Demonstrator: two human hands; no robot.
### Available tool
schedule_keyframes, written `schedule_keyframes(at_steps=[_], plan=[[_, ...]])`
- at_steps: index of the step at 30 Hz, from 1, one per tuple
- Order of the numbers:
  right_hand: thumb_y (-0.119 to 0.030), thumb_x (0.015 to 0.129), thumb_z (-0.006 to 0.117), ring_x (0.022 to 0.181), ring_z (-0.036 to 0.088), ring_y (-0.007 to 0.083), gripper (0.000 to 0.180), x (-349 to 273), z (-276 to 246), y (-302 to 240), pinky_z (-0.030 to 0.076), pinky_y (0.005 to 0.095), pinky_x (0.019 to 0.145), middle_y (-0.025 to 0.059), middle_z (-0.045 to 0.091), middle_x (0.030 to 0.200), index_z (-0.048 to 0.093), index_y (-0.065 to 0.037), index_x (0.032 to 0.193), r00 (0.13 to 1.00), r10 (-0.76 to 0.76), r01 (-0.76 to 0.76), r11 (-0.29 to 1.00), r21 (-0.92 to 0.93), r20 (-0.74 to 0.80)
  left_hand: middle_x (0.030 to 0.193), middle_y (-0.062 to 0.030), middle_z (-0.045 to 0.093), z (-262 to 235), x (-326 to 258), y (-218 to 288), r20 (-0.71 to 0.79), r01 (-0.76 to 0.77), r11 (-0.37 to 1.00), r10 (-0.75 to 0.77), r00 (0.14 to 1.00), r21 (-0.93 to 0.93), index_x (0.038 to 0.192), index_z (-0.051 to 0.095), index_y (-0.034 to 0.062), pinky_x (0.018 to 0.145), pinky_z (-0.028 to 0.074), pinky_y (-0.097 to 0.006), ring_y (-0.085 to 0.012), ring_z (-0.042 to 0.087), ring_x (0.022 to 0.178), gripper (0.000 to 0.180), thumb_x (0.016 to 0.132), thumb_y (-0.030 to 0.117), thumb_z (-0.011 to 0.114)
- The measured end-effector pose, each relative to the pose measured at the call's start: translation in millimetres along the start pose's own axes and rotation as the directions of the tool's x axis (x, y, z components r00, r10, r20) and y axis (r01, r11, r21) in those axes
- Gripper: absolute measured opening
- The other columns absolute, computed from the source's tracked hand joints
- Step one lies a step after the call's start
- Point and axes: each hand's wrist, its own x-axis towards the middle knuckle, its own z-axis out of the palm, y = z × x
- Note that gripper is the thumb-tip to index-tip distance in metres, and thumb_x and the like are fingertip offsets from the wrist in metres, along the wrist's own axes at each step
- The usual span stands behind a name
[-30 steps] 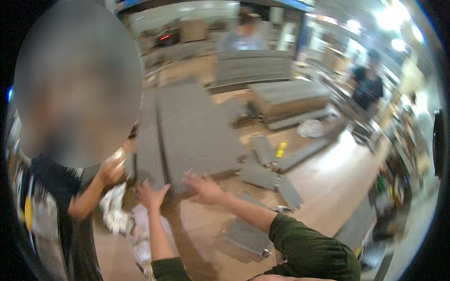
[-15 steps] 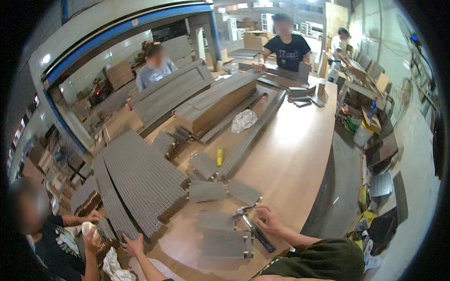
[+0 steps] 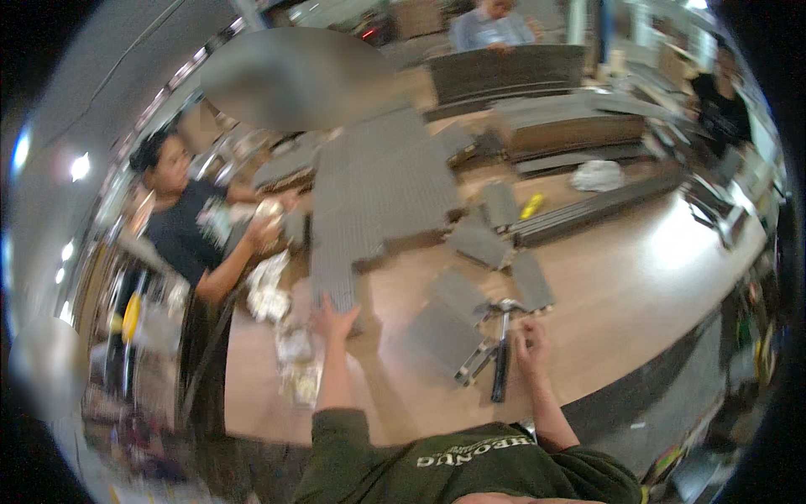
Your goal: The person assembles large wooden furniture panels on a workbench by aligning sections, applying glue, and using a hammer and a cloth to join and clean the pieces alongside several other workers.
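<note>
My left hand (image 3: 336,321) rests on the near end of a long row of grey grooved boards (image 3: 382,185), fingers spread against their edge. To the right, my right hand (image 3: 532,343) is just beside a hammer (image 3: 501,357) with a black handle and metal head. Its fingers are loosely curled, somewhat blurred, and nothing shows in them. The hammer lies partly by a grey panel (image 3: 441,336) with pale dowel pegs along its edge. Beyond are more small grey pegged panels (image 3: 480,242), one of them (image 3: 532,281) right by the hammer's head.
A co-worker (image 3: 189,210) at the left holds a white cloth (image 3: 269,210); more white cloth (image 3: 269,290) lies near. Across the wooden table (image 3: 621,269) are a yellow object (image 3: 531,206), long grey strips (image 3: 596,206) and stacked boards (image 3: 575,132). Another person (image 3: 495,29) stands behind a large panel (image 3: 508,76).
My view has swung to the left, so the table and people appear shifted right. My left hand stays at the boards' near end and my right hand stays by the hammer.
</note>
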Motion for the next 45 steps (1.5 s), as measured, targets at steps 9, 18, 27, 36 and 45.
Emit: schedule_keyframes(at_steps=[9,18,27,36,45], plan=[[-0.015,0.081,0.063,0.087,0.059,0.0217,0.017,-5.1,-2.5,-20.4,0.036,0.0345,0.091,0.0055,0.063,0.093,0.062,-0.008,0.097,0.976,-0.128,0.171,0.951,-0.258,0.176,0.148,-0.0258,0.019,-13.3,-85.5,-43.9,-0.098,0.051,0.998,-0.055,0.994,-0.043,0.145,0.029,0.0248,0.102,0.030,-0.060,-0.0456,0.026,0.134,0.101,0.060,0.056,0.073],[-0.024,0.081,0.065,0.090,0.056,0.0190,0.019,-5.5,-1.1,-6.7,0.033,0.0369,0.096,0.0029,0.061,0.093,0.063,-0.012,0.096,0.945,-0.080,0.140,0.975,-0.170,0.316,0.148,-0.0219,0.023,-13.6,-125.6,-60.0,-0.156,0.047,0.998,-0.052,0.986,-0.035,0.143,0.033,0.0261,0.103,0.031,-0.056,-0.0480,0.030,0.130,0.100,0.057,0.056,0.075],[-0.025,0.083,0.062,0.095,0.058,0.0176,0.019,-0.3,-4.3,-15.6,0.031,0.0371,0.099,0.0008,0.063,0.098,0.063,-0.013,0.097,0.931,-0.031,0.133,0.957,-0.258,0.364,0.147,-0.0232,0.024,-12.5,-170.2,-54.3,-0.157,0.074,0.997,-0.079,0.984,-0.039,0.143,0.033,0.0249,0.104,0.025,-0.061,-0.0480,0.028,0.130,0.101,0.057,0.056,0.075],[-0.023,0.082,0.063,0.095,0.058,0.0181,0.019,0.5,-12.9,-25.0,0.032,0.0374,0.098,0.0024,0.061,0.103,0.061,-0.015,0.100,0.927,-0.046,0.125,0.974,-0.191,0.373,0.145,-0.0274,0.022,-24.0,-267.3,-73.1,-0.098,0.061,0.991,-0.073,0.992,-0.118,0.143,0.031,0.0218,0.103,0.026,-0.062,-0.0482,0.025,0.131,0.099,0.059,0.048,0.077],[-0.021,0.080,0.064,0.104,0.054,0.0279,0.023,-0.5,-17.1,-11.3,0.035,0.0413,0.093,0.0080,0.060,0.107,0.060,-0.011,0.100,0.905,-0.147,0.154,0.988,0.015,0.399,0.145,-0.0291,0.017,-44.4,-397.1,-64.8,0.055,0.195,0.977,-0.200,0.978,0.082,0.146,0.022,0.0190,0.100,0.029,-0.061,-0.0492,0.027,0.129,0.110,0.056,0.047,0.079]])
